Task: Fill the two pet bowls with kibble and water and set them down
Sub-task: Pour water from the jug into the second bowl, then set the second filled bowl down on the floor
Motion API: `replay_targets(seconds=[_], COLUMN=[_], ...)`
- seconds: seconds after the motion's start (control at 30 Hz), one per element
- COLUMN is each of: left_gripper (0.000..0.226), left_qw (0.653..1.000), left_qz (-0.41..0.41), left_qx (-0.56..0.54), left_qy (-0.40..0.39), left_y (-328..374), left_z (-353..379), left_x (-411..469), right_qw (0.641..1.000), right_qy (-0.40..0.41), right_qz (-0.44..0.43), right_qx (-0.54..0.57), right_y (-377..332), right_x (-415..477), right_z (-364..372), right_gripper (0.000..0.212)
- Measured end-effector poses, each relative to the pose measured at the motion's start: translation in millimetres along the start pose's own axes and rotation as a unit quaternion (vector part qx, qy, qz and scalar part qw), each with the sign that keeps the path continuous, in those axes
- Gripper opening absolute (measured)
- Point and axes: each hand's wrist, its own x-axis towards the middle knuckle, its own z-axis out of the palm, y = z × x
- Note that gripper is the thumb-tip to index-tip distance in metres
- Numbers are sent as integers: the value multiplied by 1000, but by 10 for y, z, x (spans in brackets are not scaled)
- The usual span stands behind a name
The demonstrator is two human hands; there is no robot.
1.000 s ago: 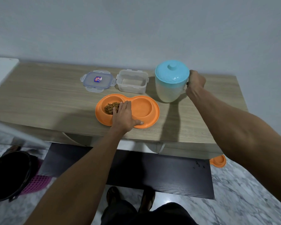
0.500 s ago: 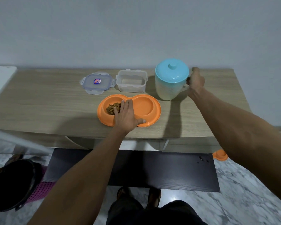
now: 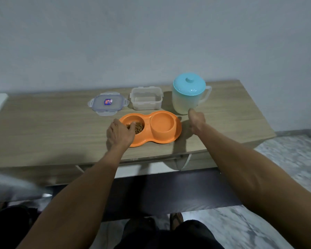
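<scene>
Two hands: left hand [image 3: 120, 134] grips orange double bowl [image 3: 167, 136] rim (kibble [image 3: 139, 125] side); right hand [image 3: 197, 119] loosely curled, empty.

Single view only: head-worn wide-angle camera, no second view to overlap. Looks forward and down from standing height, facing wall behind worktop [image 3: 43, 126]. Worktop near edge crosses mid-frame; far edge meets wall; right end in frame, left end cut off by frame. Both forearms enter from bottom corners, left hand [image 3: 119, 134] and right hand [image 3: 197, 119] near worktop's near edge, at arm's reach. Floor and person's feet at bottom. Lens bends straight edges toward frame sides.
</scene>
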Motion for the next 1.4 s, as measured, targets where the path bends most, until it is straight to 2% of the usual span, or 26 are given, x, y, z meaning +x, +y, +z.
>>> replay_targets(seconds=[0.17,0.4,0.53,0.77,0.9,1.07,1.4], left_gripper=[82,64,56,55,58,48,52], left_qw=[996,993,991,990,989,982,977], left_qz=[-86,-92,-99,-90,-84,-60,28], left_qx=[-8,13,-1,-28,-69,-122,-129], left_qy=[-35,-70,-88,-104,-103,-133,-166], left_y=[-204,-313,-309,-210,29,549,1907], left_z=[-20,-47,-75,-26,97,300,1001], left_x=[169,314,346,205,30,-313,-1500], right_qw=[995,987,988,989,990,990,986], right_qy=[-24,9,20,49,69,100,168], right_qz=[5,3,5,3,2,0,3], right_qx=[-92,-163,-154,-137,-121,-95,-25], right_y=[145,239,235,356,443,539,826], right_x=[-200,-438,-507,-587,-595,-557,-426], right_z=[315,422,389,127,-227,-895,-2870], right_gripper=[77,66,54,53,51,46,41])
